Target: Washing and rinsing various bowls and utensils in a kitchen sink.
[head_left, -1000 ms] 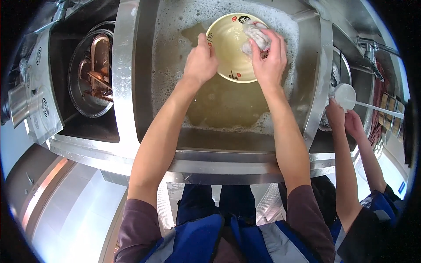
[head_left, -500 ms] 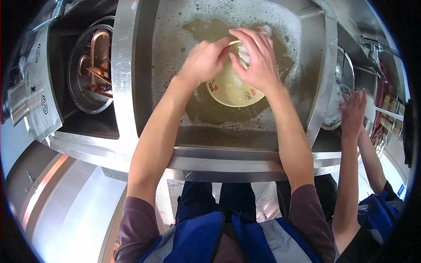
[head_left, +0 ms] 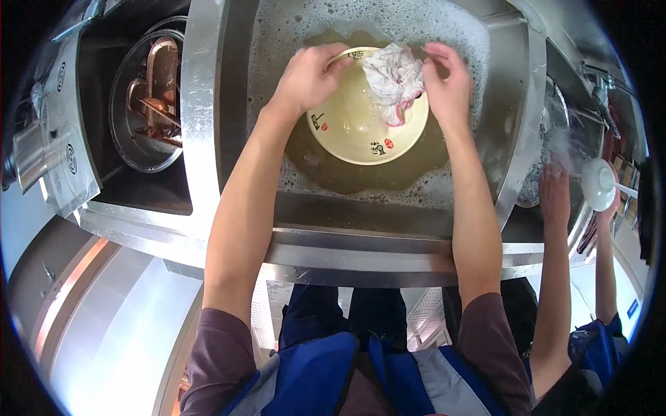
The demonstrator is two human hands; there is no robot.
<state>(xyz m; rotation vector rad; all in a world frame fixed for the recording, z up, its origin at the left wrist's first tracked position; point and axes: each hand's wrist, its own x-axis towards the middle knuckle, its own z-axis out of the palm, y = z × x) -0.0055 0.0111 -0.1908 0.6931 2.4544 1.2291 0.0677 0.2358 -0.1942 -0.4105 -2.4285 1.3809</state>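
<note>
A cream bowl [head_left: 347, 135] with dark painted marks and red spots is held over cloudy, soapy water in the sink, its inside facing up. My left hand [head_left: 311, 78] is closed on its upper left rim, thumb over the edge. My right hand [head_left: 449, 87] is curled at the right rim, thumb on the inner side; its other fingertips are partly hidden. A crumpled white cloth [head_left: 395, 75] with a pink-red edge rests inside the bowl, against the right wall beside my right thumb.
White foam [head_left: 368, 21] rings the water, within a steel sink rim [head_left: 361, 258]. In the left basin stands a round metal pot [head_left: 139, 166] holding copper-coloured utensils [head_left: 161, 73]. At right, a co-worker's hands [head_left: 555, 187] work at another basin, with a white ladle-like bowl [head_left: 598, 184].
The bowl has turned and come more level, showing more of its inside. My right hand has moved right to the rim, and the cloth shows. The co-worker now holds a white ladle-like bowl.
</note>
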